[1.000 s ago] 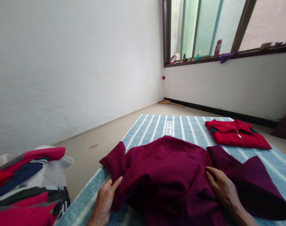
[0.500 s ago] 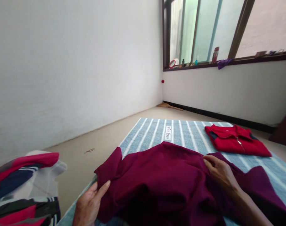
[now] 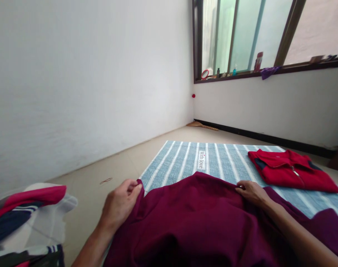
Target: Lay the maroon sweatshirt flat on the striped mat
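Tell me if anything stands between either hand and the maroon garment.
Nothing visible: the left hand and right hand both pinch the maroon garment, and the folded red top lies clear of them.

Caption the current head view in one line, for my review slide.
Left hand and right hand pinching a maroon garment on striped cloth, folded red top beyond.

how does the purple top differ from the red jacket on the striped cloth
The purple top is spread out and rumpled, while the red jacket is folded into a neat bundle. Both hands, the left and the right, pinch the purple top; neither touches the red jacket. The purple top looks plain in what shows, whereas the red jacket has dark blue patches and a zip. Both lie at least partly on the striped cloth.
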